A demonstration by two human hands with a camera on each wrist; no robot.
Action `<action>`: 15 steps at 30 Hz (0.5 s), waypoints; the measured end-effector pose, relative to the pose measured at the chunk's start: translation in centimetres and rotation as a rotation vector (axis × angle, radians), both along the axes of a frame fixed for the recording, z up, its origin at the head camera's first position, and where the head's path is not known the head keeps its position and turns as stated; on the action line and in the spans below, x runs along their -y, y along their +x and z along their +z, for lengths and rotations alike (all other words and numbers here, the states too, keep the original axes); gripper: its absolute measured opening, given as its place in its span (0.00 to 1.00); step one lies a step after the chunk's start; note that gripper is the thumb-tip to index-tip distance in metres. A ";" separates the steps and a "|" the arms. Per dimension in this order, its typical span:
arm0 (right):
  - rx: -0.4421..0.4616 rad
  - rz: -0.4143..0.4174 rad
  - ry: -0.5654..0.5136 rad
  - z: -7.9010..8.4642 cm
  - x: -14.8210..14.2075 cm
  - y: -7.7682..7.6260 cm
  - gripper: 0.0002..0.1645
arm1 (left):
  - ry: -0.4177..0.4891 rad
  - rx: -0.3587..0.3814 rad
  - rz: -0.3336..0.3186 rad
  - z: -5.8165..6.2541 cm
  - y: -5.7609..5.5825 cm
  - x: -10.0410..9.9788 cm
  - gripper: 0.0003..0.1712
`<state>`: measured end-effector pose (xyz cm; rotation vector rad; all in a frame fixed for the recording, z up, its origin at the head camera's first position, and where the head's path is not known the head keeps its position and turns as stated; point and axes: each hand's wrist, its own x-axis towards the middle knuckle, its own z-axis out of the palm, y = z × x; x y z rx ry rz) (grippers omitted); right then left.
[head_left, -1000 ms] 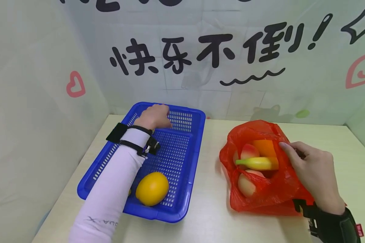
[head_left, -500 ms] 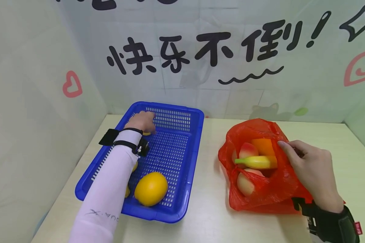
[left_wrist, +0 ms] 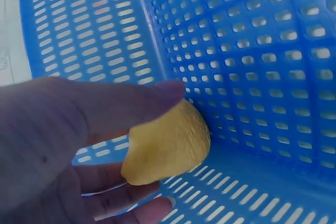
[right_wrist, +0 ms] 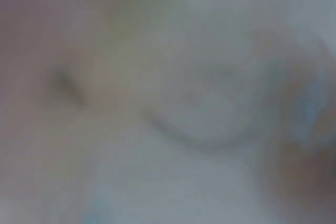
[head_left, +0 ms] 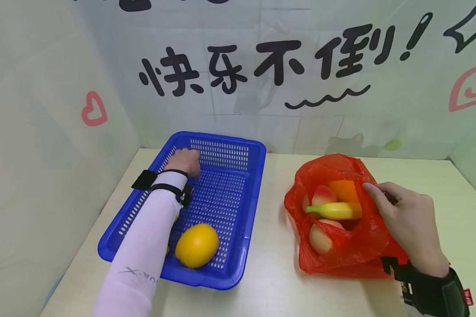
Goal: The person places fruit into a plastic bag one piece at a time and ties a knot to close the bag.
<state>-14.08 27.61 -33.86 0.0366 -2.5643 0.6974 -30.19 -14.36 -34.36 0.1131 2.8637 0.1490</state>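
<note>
Inside the far left corner of the blue basket [head_left: 251, 207], my left hand [head_left: 184, 162] is around a yellow fruit [left_wrist: 170, 145]. The left wrist view shows the thumb across its top and the fingers curling beneath its tapering end. My right hand [head_left: 410, 224] pinches the edge of a red plastic bag [head_left: 365, 259] between thumb and fingers, keeping its mouth apart. In the bag lie a yellow banana-like piece with a green tip [head_left: 335, 211], a red-and-pale peach-like fruit [head_left: 324, 195], a pale round fruit [head_left: 320, 240] and something orange [head_left: 344, 190]. The right wrist view is blurred.
A large yellow lemon-like fruit [head_left: 197, 245] sits at the basket's near end. Beside it, more yellow pieces are mostly covered by the left sleeve [head_left: 136, 264]. Basket and bag stand on a pale table [head_left: 271, 264], with a printed cloth wall [head_left: 238, 123] behind.
My left hand has gone from over the basket's far rim down and left into the far left corner, onto the yellow fruit. The right hand and bag stay put.
</note>
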 end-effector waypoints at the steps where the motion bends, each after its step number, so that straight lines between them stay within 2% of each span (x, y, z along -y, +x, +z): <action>1: 0.002 0.000 0.000 0.0 0.0 0.0 0.14 | -0.001 -0.006 -0.002 0.0 0.1 0.0 0.26; 7: 0.014 -0.002 0.002 0.0 -0.1 0.0 0.15 | 0.001 -0.033 -0.016 -0.1 0.3 0.0 0.11; 15: 0.009 -0.001 0.001 0.0 -0.1 -0.1 0.15 | 0.005 -0.029 -0.018 -0.3 0.3 0.0 0.11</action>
